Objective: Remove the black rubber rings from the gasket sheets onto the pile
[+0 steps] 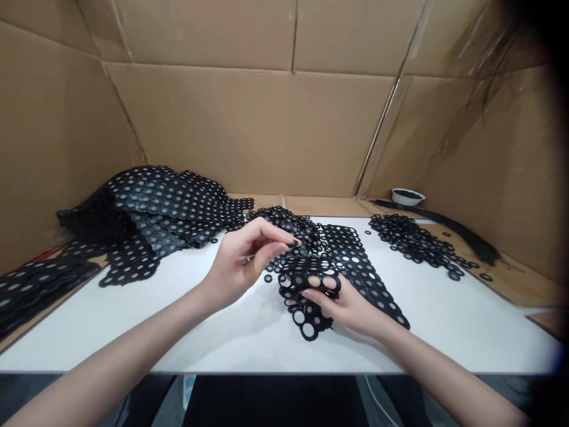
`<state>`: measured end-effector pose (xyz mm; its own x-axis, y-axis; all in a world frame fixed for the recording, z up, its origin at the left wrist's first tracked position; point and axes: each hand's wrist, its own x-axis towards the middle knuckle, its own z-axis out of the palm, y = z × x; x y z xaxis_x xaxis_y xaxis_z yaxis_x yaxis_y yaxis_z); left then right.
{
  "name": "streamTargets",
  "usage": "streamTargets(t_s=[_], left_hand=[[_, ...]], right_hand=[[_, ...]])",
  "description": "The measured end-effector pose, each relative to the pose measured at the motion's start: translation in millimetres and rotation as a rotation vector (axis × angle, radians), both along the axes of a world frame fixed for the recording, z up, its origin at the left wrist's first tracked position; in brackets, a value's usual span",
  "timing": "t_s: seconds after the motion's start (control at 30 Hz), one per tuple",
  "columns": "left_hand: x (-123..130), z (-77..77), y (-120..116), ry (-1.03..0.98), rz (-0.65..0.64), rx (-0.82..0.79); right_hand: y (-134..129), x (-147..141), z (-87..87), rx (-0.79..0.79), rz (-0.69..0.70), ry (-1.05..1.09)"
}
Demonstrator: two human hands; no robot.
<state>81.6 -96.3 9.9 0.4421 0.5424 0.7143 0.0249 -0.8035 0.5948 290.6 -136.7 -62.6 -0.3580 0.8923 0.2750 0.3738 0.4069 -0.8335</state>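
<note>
Near the middle of the view, my left hand (249, 258) is raised above the white table with thumb and forefinger pinched on a small black piece (292, 244). My right hand (344, 305) grips a folded part of a black mesh of joined rings (310, 329), its thumb on top and fingers behind. The mesh extends back and to the right across the table as a flat strip (368, 273). Behind my hands lies a heap of black rings (288, 222), partly hidden by my left hand.
A large pile of black ring mesh (169, 201) fills the left back. More mesh (35, 284) lies at the left edge. On the right are loose rings (413, 240), a white bowl (406, 197) and a dark strand bundle (462, 228). Cardboard walls (249, 130) surround the white table (222, 350).
</note>
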Motion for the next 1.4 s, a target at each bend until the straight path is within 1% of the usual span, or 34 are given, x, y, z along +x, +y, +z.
streamTargets(t_s=[0.13,0.3,0.47,0.63,0.73,0.83,0.97,1.1,1.17,1.23,1.3,1.4], left_hand=[[-5.0,1.8,-15.1,0.057,0.071,0.212],[-5.7,9.8,-20.3,0.101,0.162,0.435],[-5.2,15.0,-23.5,0.136,0.257,0.577],[-5.2,15.8,-23.9,0.197,0.258,0.61],[-5.1,14.6,-22.6,0.195,0.254,0.62],[-5.5,12.8,-21.3,0.2,0.246,0.618],[-6.1,10.4,-23.1,0.154,0.255,0.585],[-6.3,9.4,-26.9,0.092,0.2,0.52],[-6.5,9.9,-25.1,0.081,0.188,0.548],[-7.0,10.0,-17.5,0.109,0.197,0.61],[-8.5,7.8,-2.8,0.145,0.204,0.647],[-13.9,-2.4,29.5,0.148,0.226,0.592]], right_hand=[[-0.9,-0.6,-0.6,0.006,-0.013,0.013],[-1.5,0.4,-1.2,-0.008,0.006,0.001],[-0.8,1.3,-1.1,0.038,0.02,-0.054],[-2.1,1.9,-2.3,0.043,-0.015,-0.056],[-2.6,2.2,-3.5,0.019,-0.024,-0.038],[-2.4,1.9,-2.7,0.03,-0.023,-0.061],[-2.6,1.3,0.6,0.036,-0.031,-0.089],[-3.1,1.5,0.8,0.018,-0.012,-0.051],[-3.1,1.9,-0.3,0.008,-0.016,-0.042],[-3.1,2.4,-1.5,-0.011,-0.027,-0.028],[-3.4,2.9,-2.8,-0.042,-0.024,0.013],[-4.0,4.2,-5.5,-0.1,-0.011,0.083]])
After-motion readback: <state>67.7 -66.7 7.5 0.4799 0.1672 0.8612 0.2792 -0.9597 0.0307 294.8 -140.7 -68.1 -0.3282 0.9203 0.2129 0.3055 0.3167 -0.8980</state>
